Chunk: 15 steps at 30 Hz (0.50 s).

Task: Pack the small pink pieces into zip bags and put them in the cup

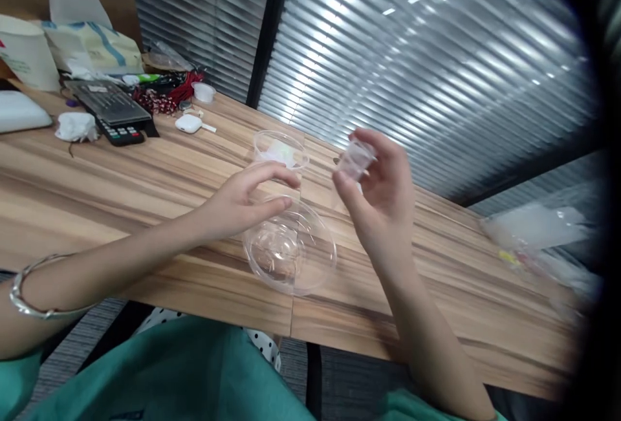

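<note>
Between the thumb and fingers of my right hand (pixel 383 194) is a small clear plastic cup (pixel 356 159), raised above the table and slightly blurred. My left hand (pixel 257 194) hovers with thumb and fingers apart, nothing visible between them. Just below it lies a large clear round plastic lid or dish (pixel 315 266) near the table's front edge; whether my thumb touches its rim I cannot tell. Behind my left hand stands a clear round tub (pixel 305 161) with something whitish and shiny inside, partly hidden by the fingers.
At the left are a paper cup (pixel 29 52), a tissue pack (pixel 92 49), a black keypad device (pixel 121 130), crumpled tissue (pixel 76 127), red cords (pixel 187 88), a white earbud case (pixel 188 124) and a small lidded tub (pixel 204 92). Plastic bags (pixel 543 227) lie at right. Window blinds (pixel 412 52) rise behind.
</note>
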Tool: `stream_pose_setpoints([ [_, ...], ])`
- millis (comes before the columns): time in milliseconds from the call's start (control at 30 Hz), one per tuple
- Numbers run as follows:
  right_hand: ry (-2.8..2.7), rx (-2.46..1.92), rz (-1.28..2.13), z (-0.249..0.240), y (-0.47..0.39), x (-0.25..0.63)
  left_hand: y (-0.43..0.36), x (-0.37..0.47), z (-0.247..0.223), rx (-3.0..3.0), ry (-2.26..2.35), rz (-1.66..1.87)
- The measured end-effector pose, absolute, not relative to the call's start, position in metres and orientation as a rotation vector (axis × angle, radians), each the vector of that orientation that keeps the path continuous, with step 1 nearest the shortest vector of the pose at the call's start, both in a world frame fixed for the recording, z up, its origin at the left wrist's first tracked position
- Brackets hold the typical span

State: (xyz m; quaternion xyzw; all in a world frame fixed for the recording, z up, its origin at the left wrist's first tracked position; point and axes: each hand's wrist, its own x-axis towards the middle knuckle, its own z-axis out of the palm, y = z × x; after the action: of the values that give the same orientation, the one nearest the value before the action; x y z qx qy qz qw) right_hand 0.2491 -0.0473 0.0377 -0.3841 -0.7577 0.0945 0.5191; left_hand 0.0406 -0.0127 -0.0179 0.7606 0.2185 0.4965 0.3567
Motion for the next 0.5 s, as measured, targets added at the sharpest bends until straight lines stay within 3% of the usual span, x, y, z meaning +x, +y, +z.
stream_pose_setpoints([
  [300,-1.446,-0.907,0.081,-0.048,-0.045,0.304,-0.006,0.037,-0.019,2.031,0.403,0.876],
  [500,-1.349,-0.979,0.262,-0.068,-0.061,0.292,-0.022,0.031,-0.005,2.021,0.408,0.691],
])
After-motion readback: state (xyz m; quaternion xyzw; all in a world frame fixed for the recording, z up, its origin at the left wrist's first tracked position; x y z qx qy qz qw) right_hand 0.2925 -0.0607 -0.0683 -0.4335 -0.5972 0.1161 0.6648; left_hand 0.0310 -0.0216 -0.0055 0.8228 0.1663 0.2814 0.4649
